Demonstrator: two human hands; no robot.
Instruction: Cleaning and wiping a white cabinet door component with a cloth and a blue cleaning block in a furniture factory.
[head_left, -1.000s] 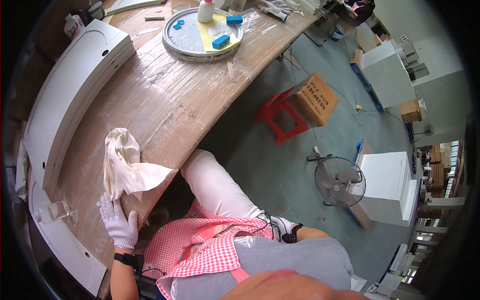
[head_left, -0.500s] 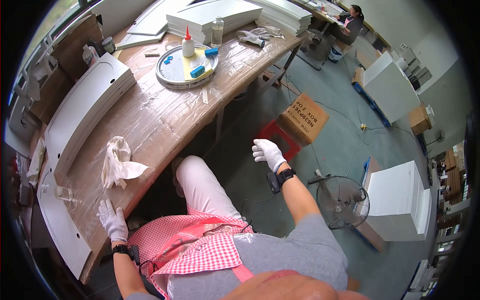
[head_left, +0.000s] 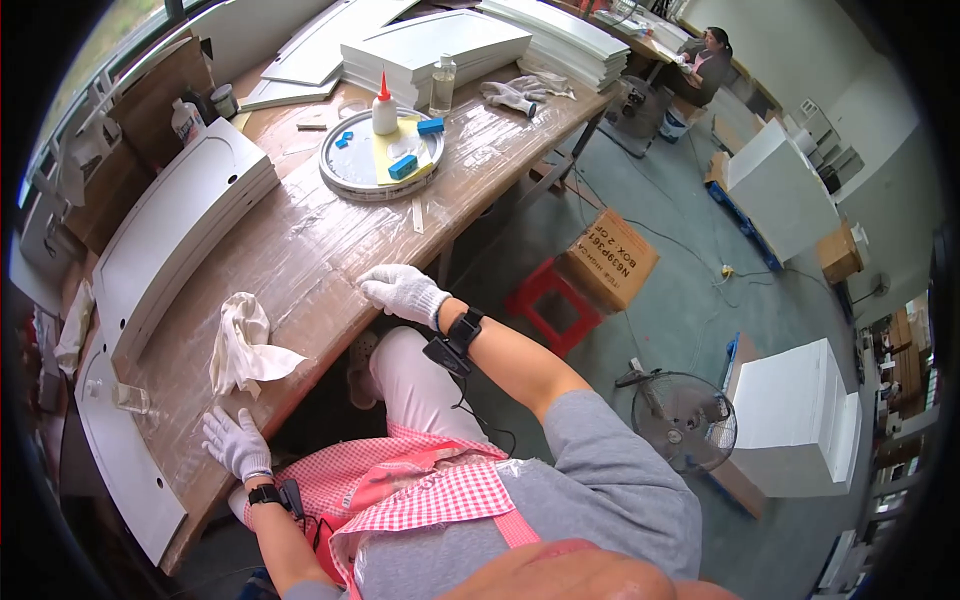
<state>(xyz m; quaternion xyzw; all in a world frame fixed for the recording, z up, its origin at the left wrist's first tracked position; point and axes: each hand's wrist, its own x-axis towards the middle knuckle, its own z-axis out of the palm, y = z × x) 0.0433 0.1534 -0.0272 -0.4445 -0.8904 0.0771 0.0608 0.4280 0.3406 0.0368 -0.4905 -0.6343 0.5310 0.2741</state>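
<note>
White knit gloves cover both of my hands. My left hand (head_left: 236, 442) lies flat on the near edge of the plastic-covered table (head_left: 300, 240), fingers spread and holding nothing. A crumpled white cloth (head_left: 243, 345) lies just beyond it. My right hand (head_left: 405, 292) is at the table's right edge, its fingers loosely bent with nothing visible in them. On the table past that hand, a round lid (head_left: 345, 180) carries a red-tipped squeeze bottle (head_left: 384, 116), a yellow sheet (head_left: 385, 150) and blue blocks (head_left: 403, 167). A clear bottle (head_left: 443, 86) stands behind the lid.
Curved white panels (head_left: 185, 210) are stacked along the table's left side, with more white panels (head_left: 430, 50) at the back. Right of the table are a red stool (head_left: 535, 305), a cardboard box (head_left: 610, 262) and a floor fan (head_left: 683, 420). Another person (head_left: 703, 70) sits far off.
My right hand has swung left from over the floor to the table edge. The view has shifted slightly; my left hand stays on the table.
</note>
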